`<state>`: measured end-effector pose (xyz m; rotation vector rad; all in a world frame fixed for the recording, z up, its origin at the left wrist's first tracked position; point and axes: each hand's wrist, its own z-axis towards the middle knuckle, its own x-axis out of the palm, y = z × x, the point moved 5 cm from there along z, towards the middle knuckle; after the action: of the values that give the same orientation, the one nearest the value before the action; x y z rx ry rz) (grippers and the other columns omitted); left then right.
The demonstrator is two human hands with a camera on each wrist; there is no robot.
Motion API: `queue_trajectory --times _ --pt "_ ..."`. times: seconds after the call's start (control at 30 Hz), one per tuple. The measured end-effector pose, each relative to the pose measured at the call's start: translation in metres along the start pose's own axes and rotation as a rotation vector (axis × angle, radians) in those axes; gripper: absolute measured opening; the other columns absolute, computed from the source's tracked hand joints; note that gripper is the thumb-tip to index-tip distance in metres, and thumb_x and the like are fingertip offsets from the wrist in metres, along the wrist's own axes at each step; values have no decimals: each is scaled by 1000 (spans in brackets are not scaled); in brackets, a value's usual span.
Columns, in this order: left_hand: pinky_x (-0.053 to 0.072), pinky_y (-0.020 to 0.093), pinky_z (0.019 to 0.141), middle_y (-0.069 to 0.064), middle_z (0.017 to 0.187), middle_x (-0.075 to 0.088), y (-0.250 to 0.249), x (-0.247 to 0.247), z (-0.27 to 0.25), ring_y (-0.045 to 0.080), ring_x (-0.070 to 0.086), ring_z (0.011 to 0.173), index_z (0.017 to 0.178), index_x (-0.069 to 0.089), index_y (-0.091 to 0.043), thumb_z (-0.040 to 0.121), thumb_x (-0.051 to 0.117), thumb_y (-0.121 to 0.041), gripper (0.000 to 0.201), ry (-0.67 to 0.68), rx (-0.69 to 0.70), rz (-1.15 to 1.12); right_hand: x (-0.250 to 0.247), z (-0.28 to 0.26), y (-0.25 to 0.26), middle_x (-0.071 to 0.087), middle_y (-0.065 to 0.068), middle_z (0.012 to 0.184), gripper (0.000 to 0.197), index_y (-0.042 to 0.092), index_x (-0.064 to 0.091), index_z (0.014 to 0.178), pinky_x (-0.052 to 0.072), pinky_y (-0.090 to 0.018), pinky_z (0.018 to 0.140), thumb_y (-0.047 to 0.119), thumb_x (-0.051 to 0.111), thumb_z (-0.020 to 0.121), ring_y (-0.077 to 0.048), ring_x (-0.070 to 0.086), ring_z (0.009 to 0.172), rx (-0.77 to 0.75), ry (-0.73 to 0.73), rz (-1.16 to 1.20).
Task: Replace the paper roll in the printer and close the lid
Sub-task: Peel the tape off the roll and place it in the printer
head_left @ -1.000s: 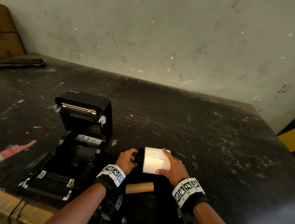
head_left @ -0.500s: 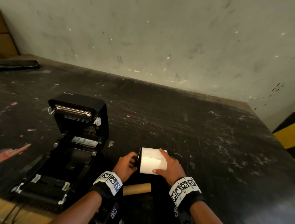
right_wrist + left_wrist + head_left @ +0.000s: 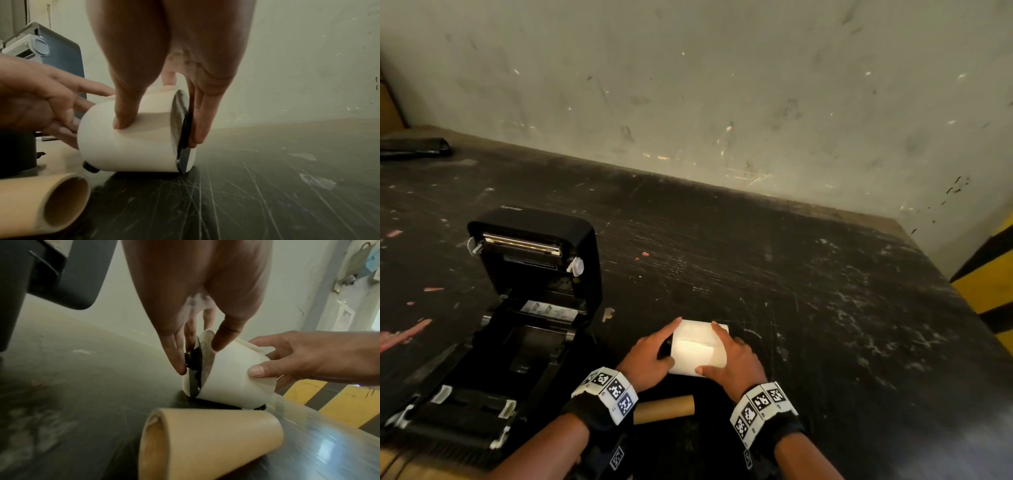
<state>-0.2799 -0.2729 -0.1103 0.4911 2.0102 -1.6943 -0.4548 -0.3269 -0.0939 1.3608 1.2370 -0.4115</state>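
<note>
A white paper roll (image 3: pixel 690 356) lies on its side on the dark table (image 3: pixel 791 274), just right of the black printer (image 3: pixel 493 370), whose lid (image 3: pixel 534 250) stands open. A black holder (image 3: pixel 194 369) passes through the roll, with a black flange (image 3: pixel 184 129) at the right end. My left hand (image 3: pixel 674 341) grips the roll's left end, fingers at the holder. My right hand (image 3: pixel 707 347) grips the right end, thumb on the paper and fingers against the flange. An empty brown cardboard core (image 3: pixel 664 409) lies just in front of the roll.
A scuffed wall (image 3: pixel 722 102) runs along the table's far edge. A flat black object (image 3: pixel 414 147) lies at the far left corner. Yellow and black striping (image 3: pixel 989 291) shows past the table's right edge. Bare scratched tabletop extends right of my hands.
Both hands have stayed on the roll in the same spot. My left index finger has stretched further over the roll's left end. The head view has shifted slightly.
</note>
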Motion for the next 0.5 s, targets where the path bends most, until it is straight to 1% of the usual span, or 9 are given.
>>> queue_trajectory --times 0.07,0.1,0.13,0.17,0.2,0.27,0.33,0.4,0.5 --pt "43 42 105 4 139 48 -6 0 0 22 48 124 139 27 -45 79 59 -10 76 -1 -19 58 1 -1 0 42 -10 140 89 41 11 144 44 -43 101 47 68 77 -28 47 123 4 2 -2" --pt "39 38 108 4 141 47 -8 0 0 22 46 126 138 30 -43 80 62 -14 72 -11 -27 87 1 -1 0 42 -10 139 89 41 11 144 44 -43 100 48 68 76 -28 48 122 0 -2 -10" --pt "38 34 107 4 140 48 -11 0 0 22 45 126 138 32 -39 80 64 -20 69 -18 -33 128 1 -1 1 43 -10 138 89 41 11 144 45 -44 100 48 68 76 -29 49 120 -5 -7 -20" --pt "38 31 103 5 137 50 -14 0 0 23 46 125 139 33 -35 80 66 -26 68 -23 -34 174 1 -1 1 44 -11 136 89 40 12 144 45 -44 99 49 68 76 -30 50 119 -9 -9 -33" --pt "39 31 100 5 135 52 -15 -1 0 23 48 123 139 33 -33 79 68 -33 69 -26 -30 216 1 -1 1 45 -11 135 88 40 13 144 45 -44 99 49 68 76 -31 51 118 -16 -8 -42" --pt "40 32 100 8 133 54 -17 1 0 25 50 122 140 31 -30 78 70 -40 74 -10 -33 249 0 0 -1 44 -12 134 87 39 14 144 44 -45 100 48 68 76 -32 50 118 -31 6 -37" --pt "42 35 101 11 131 55 -13 3 1 25 52 119 140 29 -30 77 71 -40 76 10 -34 236 -2 4 -5 43 -13 137 86 42 19 142 41 -44 103 46 71 74 -33 47 122 -52 16 16" --pt "44 40 100 11 127 57 -12 3 2 25 54 115 138 29 -33 76 71 -42 75 21 -40 225 -3 8 -12 41 -14 140 84 46 24 139 37 -44 107 44 74 71 -33 43 126 -67 31 75" --pt "48 42 95 10 120 60 -12 3 1 24 58 108 135 29 -34 77 70 -42 72 23 -40 213 -1 12 -16 46 -10 136 84 49 27 135 38 -45 107 43 77 68 -30 44 125 -86 33 144"
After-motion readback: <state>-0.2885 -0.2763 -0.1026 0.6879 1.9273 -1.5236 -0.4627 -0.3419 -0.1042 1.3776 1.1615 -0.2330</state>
